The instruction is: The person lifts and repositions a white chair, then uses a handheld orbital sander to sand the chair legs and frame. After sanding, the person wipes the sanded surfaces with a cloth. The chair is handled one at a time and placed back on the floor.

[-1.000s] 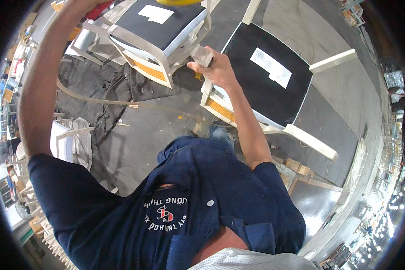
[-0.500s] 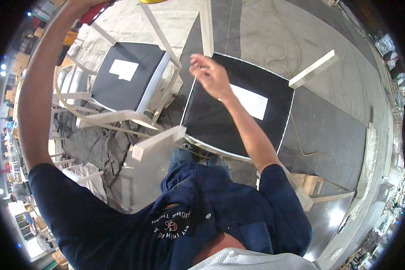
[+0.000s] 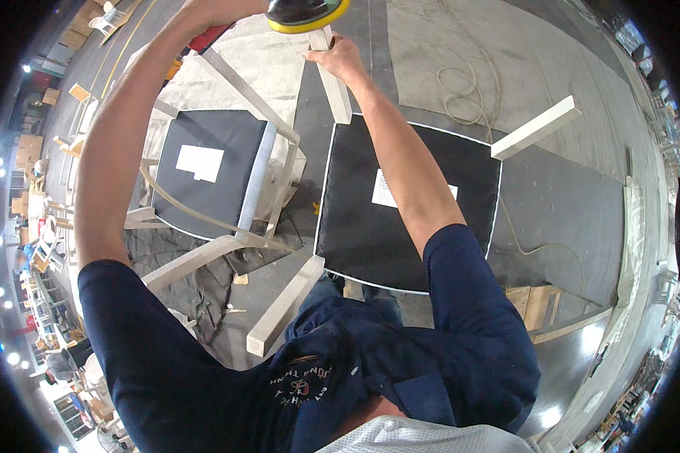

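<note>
An upturned chair lies before me, with the black underside of its seat [image 3: 400, 234] facing up and a white paper label [image 3: 447, 190] on it, partly covered by my right forearm. At the far left corner rises a pale wooden chair leg [image 3: 335, 94]. My right hand [image 3: 341, 60] is closed around the upper part of that leg. My left hand [image 3: 234, 7], cut off by the top edge, holds a sander [image 3: 304, 16] with a round yellow-edged pad. The pad is at the leg's top end; whether it touches cannot be made out.
A second upturned chair [image 3: 204, 174] stands at the left, with a hose [image 3: 174, 198] passing over it. Another chair leg [image 3: 283, 306] juts toward me, and one [image 3: 536, 127] points far right. A coiled hose [image 3: 461, 90] lies on the floor beyond.
My right hand has moved up and away, from open above the seat to a grip on the far left leg. The sander has come further into view at the top.
</note>
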Motion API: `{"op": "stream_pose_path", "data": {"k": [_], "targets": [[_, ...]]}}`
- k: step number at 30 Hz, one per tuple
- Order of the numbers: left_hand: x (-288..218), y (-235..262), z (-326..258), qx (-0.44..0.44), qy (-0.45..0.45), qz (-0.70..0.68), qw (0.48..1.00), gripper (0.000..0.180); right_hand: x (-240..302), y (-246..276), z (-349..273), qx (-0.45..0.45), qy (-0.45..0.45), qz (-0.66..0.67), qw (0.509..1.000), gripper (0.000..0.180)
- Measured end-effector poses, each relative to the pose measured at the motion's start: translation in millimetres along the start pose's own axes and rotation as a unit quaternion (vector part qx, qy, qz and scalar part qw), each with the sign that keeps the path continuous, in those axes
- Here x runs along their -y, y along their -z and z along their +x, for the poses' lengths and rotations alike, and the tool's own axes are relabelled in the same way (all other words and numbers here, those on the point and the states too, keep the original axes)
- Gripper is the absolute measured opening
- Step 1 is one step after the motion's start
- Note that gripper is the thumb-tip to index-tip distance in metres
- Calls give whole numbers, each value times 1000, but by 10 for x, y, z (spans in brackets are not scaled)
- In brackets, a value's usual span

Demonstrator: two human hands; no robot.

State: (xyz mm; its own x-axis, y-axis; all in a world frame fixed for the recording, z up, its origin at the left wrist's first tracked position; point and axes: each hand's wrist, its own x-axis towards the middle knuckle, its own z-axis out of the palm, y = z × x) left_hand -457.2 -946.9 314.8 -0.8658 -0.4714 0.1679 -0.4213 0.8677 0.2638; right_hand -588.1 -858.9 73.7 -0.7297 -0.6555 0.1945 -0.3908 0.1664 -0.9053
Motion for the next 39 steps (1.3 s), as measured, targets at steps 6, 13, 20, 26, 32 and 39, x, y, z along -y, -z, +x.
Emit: {"op": "stream_pose_path", "data": {"k": [6, 13, 20, 26, 32, 39], "targets": [[290, -295, 104, 1, -38, 58, 998, 40, 71, -126, -33, -18, 61, -73, 995, 51], [755, -326, 457, -75, 26, 39, 996, 41, 195, -170, -119, -3, 5, -8, 1000, 51], [347, -362, 281, 8, -16, 81, 997, 41, 94, -107, -117, -33, 14, -59, 998, 50], [674, -311, 565, -62, 33, 47, 996, 44, 249, -183, -169, -5, 8, -29, 1000, 53], [317, -313, 239, 18, -41, 77, 996, 54, 30, -91, -139, -27, 28, -53, 998, 53], [302, -75, 400, -115, 0, 131, 985, 52, 62, -118, -129, 22, -3, -44, 999, 66]]}}
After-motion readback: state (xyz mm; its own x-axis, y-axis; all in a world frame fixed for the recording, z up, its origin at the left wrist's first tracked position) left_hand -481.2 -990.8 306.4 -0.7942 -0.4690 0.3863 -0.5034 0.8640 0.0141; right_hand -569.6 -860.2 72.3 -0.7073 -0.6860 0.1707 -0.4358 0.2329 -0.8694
